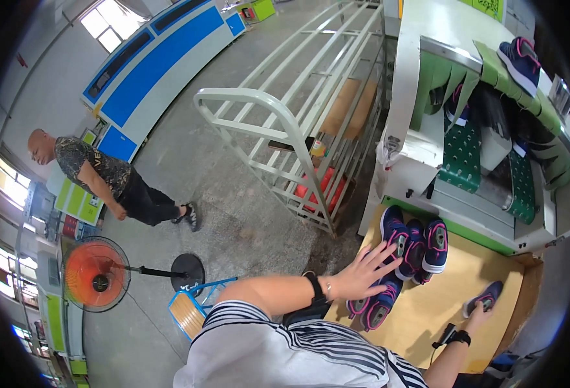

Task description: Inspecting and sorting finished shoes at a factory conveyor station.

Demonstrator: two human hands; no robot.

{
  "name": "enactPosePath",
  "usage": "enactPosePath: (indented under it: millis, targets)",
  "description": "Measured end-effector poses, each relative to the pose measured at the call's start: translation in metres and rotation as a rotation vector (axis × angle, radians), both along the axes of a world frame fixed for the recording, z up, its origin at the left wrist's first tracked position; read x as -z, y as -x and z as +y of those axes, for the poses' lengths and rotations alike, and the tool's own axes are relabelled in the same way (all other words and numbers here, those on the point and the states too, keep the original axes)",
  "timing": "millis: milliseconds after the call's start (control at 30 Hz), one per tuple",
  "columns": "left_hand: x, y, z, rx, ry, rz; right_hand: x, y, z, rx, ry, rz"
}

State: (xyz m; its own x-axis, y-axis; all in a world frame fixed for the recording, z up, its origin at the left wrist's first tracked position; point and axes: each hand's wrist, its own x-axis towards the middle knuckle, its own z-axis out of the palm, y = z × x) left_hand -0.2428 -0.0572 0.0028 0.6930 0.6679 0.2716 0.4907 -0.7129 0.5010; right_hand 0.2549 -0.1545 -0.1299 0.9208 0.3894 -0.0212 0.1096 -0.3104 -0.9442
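My left hand (pixel 364 273) is spread over a cluster of navy sports shoes with pink trim (pixel 413 251) on a yellow tabletop (pixel 437 317). Its fingertips reach one shoe's opening; whether they touch is unclear. Grey pieces show inside several shoe openings. Two more shoes of that kind (pixel 378 309) lie just below the hand. Further right, my right hand (pixel 479 317) grips the heel end of a single navy shoe (pixel 486 295), toe pointing away. A small black device with a cable (pixel 446 336) lies beside my right wrist.
Beyond the table stands a machine with green perforated belts (pixel 460 155) and a shoe on top (pixel 521 64). A pale metal rack (pixel 252 97) stands ahead. At left are an orange fan (pixel 97 275), a blue-framed stool (pixel 188 313) and a walking person (pixel 104 171).
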Motion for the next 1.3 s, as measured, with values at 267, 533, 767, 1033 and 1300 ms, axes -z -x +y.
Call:
enactPosePath:
  millis: [267, 533, 767, 1033, 1300]
  targets:
    - [0.060, 0.011, -0.031, 0.064, 0.218, 0.094, -0.020, 0.167, 0.074, -0.695, -0.029, -0.043]
    - [0.061, 0.008, -0.048, -0.345, 0.699, 0.079, 0.027, 0.240, -0.052, -0.984, 0.546, -0.629]
    - [0.066, 0.010, -0.039, -0.244, 0.773, 0.055, -0.034, 0.284, -0.070, -1.009, 0.151, -0.316]
    - [0.092, 0.115, -0.049, -0.230, 0.684, 0.192, -0.101, 0.322, -0.011, -1.214, -0.172, -0.536]
    - [0.141, 0.246, -0.130, -0.567, 0.818, 0.632, -0.091, 0.343, 0.008, -1.401, 0.025, -0.788]
